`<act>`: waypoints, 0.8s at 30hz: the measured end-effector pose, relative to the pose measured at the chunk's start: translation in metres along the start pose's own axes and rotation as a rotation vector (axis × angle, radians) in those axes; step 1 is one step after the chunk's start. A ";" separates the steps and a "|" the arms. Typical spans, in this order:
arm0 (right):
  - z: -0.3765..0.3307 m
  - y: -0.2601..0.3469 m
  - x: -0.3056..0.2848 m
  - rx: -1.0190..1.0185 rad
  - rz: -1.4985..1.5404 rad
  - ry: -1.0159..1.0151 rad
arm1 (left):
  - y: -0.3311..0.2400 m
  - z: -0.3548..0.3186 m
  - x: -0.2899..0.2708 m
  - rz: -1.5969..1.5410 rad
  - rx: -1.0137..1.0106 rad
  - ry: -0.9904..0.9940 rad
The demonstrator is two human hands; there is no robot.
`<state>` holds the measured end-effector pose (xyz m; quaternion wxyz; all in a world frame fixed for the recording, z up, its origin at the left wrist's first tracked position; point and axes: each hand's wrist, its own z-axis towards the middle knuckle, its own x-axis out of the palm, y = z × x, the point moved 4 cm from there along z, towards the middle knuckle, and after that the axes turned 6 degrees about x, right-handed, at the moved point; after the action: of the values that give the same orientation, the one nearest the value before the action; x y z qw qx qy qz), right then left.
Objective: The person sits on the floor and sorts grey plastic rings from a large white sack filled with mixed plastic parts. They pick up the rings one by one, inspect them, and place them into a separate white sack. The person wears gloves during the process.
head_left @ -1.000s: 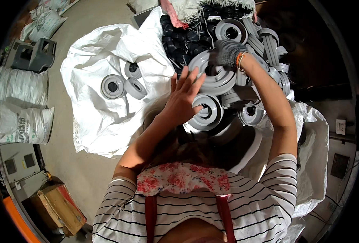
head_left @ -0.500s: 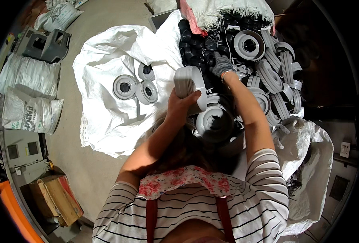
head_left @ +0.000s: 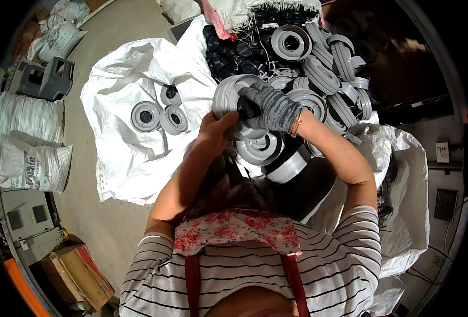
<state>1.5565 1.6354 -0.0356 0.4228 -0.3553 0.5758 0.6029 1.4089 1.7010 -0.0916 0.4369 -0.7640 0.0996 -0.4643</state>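
The grey ribbed ring [head_left: 224, 96] was up in front of the person's body, tilted, its open side turned toward the right. The left hand [head_left: 214, 128], bare, gripped it from below, the thumb along the near edge. At the opening, the right hand [head_left: 274, 107], in a grey knitted glove, had its fingers closed around a round black plastic part [head_left: 249, 108]; how far that part sat inside, I couldn't tell.

Just below the hands lay a flanged grey ring [head_left: 260, 149], with another grey ring [head_left: 289, 169] tipped on its side next to it. Beyond the gloved hand spread a heap of grey rings [head_left: 322, 75], and to its left a heap of black plastic parts [head_left: 224, 62], a frayed white woven sack [head_left: 292, 6] at the far edge.

On the left, a white sheet [head_left: 120, 171] covered part of the floor [head_left: 89, 216], carrying three grey rings with black centres [head_left: 144, 117]. Farther out stood a grey plastic stool [head_left: 48, 79], plump white sacks [head_left: 27, 119] and a cardboard box [head_left: 81, 274].
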 end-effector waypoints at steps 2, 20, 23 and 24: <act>-0.009 0.016 -0.005 -0.129 -0.138 0.020 | -0.006 -0.008 0.006 0.003 -0.020 0.017; -0.041 0.041 0.019 -0.238 -0.167 0.034 | -0.008 -0.044 0.008 0.068 -0.093 0.141; -0.042 0.041 0.011 -0.124 0.022 -0.037 | -0.004 -0.045 0.004 0.047 -0.074 0.109; -0.041 0.042 0.010 -0.062 0.032 -0.031 | -0.003 -0.046 0.003 0.044 -0.061 0.090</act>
<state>1.5114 1.5965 -0.0315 0.4109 -0.3493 0.5558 0.6326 1.3738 1.6744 -0.0789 0.4185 -0.7528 0.1501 -0.4853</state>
